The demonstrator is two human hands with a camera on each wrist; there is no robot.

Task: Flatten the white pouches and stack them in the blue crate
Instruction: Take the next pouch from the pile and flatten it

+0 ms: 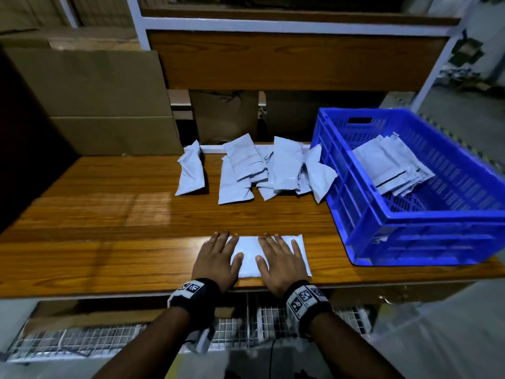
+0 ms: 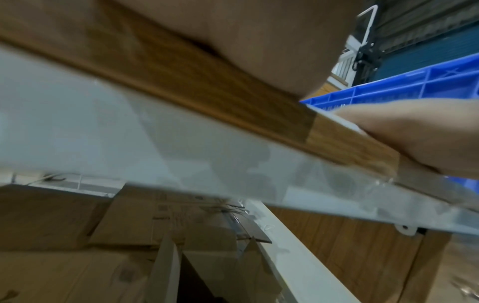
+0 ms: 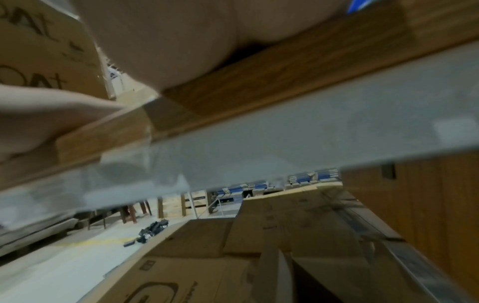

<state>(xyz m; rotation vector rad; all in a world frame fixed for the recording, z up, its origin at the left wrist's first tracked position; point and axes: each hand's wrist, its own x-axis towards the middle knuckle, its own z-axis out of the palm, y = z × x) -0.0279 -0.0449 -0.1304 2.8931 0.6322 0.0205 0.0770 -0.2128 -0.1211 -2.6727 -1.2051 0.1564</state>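
Observation:
A white pouch [image 1: 250, 254] lies flat near the front edge of the wooden table [image 1: 123, 222]. My left hand [image 1: 218, 255] presses its left end with straight fingers. My right hand [image 1: 280, 258] lies flat on its right half, fingers spread. Several more white pouches [image 1: 246, 170] are heaped at the back of the table. The blue crate [image 1: 426, 222] stands at the right with a stack of flattened pouches [image 1: 390, 165] inside. Both wrist views look under the table edge and show only the heels of my hands; a strip of the blue crate [image 2: 414, 86] shows in the left one.
Cardboard boxes [image 1: 103, 105] stand at the back left beside a white-framed wooden shelf [image 1: 287, 61]. A wire rack [image 1: 82, 340] sits below the table front. More cardboard boxes [image 3: 207, 256] lie under the table.

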